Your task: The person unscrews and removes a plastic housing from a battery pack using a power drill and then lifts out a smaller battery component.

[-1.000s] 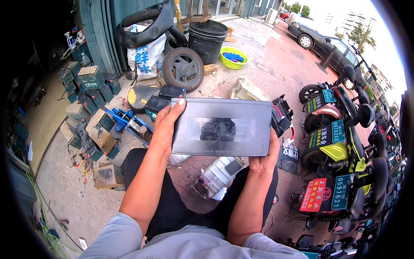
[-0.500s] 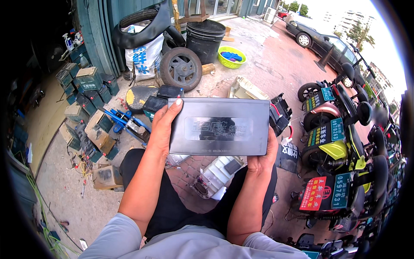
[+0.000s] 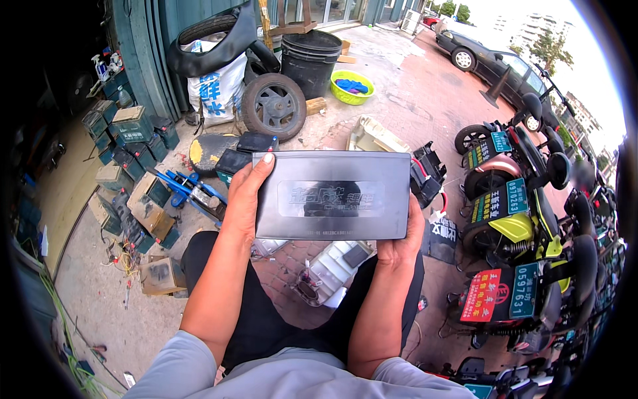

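Observation:
Between my hands I hold up a flat black rectangular battery (image 3: 332, 229) with a glossy raised panel on its broad face. My left hand (image 3: 247, 199) grips its left end, the thumb lying over the upper left corner. On the other end, my right hand (image 3: 402, 236) is closed round the lower right side, most of its fingers hidden behind the case. Below the battery, between my knees, a white plastic casing (image 3: 335, 266) lies on the brick ground. Behind its right end sits an open black battery box (image 3: 428, 176) with a red cable.
Many used batteries (image 3: 136, 126) and a blue floor jack (image 3: 189, 193) lie to the left. Ahead are a wheel (image 3: 274, 108), a black bucket (image 3: 309, 58) and a yellow-green basin (image 3: 352, 96). Parked electric scooters (image 3: 515, 229) line the right side.
The whole view has shifted slightly, so the surroundings sit a little further left. My hands keep the same grip on the battery.

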### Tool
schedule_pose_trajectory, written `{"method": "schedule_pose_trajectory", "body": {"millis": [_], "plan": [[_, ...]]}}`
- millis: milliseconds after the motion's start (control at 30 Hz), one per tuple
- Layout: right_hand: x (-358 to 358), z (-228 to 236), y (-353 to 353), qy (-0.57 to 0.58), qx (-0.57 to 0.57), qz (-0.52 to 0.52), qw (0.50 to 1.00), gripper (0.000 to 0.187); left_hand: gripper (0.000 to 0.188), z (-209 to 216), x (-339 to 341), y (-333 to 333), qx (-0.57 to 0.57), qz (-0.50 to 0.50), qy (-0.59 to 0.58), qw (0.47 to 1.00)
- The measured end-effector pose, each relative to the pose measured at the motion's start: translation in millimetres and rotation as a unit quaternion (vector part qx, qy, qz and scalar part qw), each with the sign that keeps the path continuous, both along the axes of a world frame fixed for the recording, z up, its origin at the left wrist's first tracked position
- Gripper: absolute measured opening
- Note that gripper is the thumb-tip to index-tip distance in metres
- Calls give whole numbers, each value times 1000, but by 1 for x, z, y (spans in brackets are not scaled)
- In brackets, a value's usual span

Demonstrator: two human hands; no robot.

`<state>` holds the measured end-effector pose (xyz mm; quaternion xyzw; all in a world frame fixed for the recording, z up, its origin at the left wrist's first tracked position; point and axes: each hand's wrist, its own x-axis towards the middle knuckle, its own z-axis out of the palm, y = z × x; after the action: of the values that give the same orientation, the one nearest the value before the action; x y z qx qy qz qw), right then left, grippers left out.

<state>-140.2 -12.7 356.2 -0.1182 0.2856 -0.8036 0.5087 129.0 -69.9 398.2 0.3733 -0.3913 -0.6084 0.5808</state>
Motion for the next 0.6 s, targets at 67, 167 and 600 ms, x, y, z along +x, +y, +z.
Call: {"method": "schedule_pose_trajectory", "body": {"millis": [67, 167, 600], "plan": [[1, 3, 0, -4, 0, 2, 1000, 33, 61, 2, 0, 1, 1, 2, -3, 1000], [2, 6, 2, -3, -1, 1, 1000, 33, 62, 2, -1, 1, 0, 4, -1, 1000], [2, 5, 3, 5, -22, 3, 1000, 32, 63, -2, 0, 0, -11, -2, 3, 1000]]}}
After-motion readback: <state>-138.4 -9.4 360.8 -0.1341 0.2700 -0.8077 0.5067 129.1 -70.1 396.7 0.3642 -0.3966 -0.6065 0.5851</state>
